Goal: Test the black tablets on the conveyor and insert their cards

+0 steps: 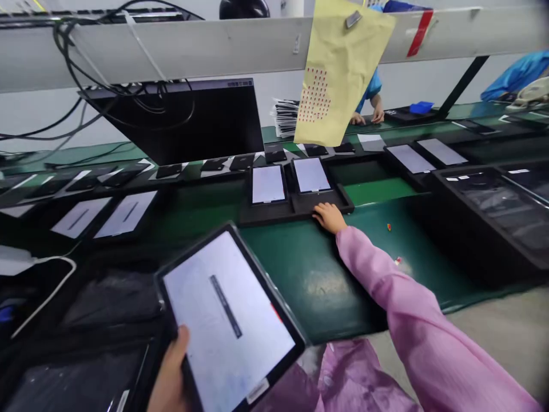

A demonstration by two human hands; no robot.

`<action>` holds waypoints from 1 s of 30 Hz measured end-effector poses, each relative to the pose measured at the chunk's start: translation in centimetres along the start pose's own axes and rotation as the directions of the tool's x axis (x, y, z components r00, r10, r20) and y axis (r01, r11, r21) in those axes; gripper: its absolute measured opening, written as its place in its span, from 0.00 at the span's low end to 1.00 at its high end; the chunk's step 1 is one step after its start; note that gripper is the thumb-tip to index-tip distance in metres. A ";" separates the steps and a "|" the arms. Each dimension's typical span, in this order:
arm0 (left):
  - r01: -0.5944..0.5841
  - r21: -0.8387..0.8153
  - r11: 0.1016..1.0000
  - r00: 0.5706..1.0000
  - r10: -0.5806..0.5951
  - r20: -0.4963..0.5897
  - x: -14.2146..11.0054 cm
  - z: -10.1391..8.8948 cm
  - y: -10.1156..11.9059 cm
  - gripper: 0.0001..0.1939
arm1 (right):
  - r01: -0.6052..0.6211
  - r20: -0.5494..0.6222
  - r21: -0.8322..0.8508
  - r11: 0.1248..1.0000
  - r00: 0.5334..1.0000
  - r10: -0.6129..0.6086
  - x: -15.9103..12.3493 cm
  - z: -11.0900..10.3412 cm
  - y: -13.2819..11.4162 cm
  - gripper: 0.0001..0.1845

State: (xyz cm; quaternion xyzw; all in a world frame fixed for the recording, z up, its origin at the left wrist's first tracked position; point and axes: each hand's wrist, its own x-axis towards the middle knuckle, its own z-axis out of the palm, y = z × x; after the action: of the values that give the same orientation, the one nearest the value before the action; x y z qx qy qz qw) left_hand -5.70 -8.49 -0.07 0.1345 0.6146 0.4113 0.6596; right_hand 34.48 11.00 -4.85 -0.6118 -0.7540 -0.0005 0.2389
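My left hand grips a tablet by its lower left edge, thumb on the front. The tablet is tilted, and its lit white screen shows a dark bar in the middle and a red mark at the right edge. Farther off, my right hand has its fingers bent over the front rim of a black tray. Two tablets with white screens lie side by side in that tray, a left tablet and a right tablet.
Left are more lit tablets and a white cable. A black monitor and yellow paper hang ahead. Deep black trays stand right. Small red bits lie on the green mat. Across the bench is another person's hand.
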 end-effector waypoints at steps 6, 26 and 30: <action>0.113 0.034 0.993 0.993 -0.111 -0.046 1.8 6.2 -3.6 0.24 | -0.154 -0.043 0.120 0.981 0.986 0.160 3.0 -0.2 2.2 0.14; -0.541 0.355 0.763 0.840 0.466 0.279 6.1 14.0 -10.3 0.35 | -0.350 0.056 0.701 0.621 0.895 0.442 -18.2 1.2 -6.2 0.29; -0.587 0.369 0.721 0.808 0.493 0.322 4.3 14.2 -10.0 0.35 | -0.299 0.026 0.745 0.596 0.906 0.422 -18.2 -2.2 -7.0 0.28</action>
State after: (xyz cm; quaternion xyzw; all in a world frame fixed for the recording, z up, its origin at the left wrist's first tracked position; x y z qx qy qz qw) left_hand 10.81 -7.01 -6.99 0.4985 0.5562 0.4162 0.5186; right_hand 31.33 -8.19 -7.48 -0.6014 -0.5293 0.3036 0.5157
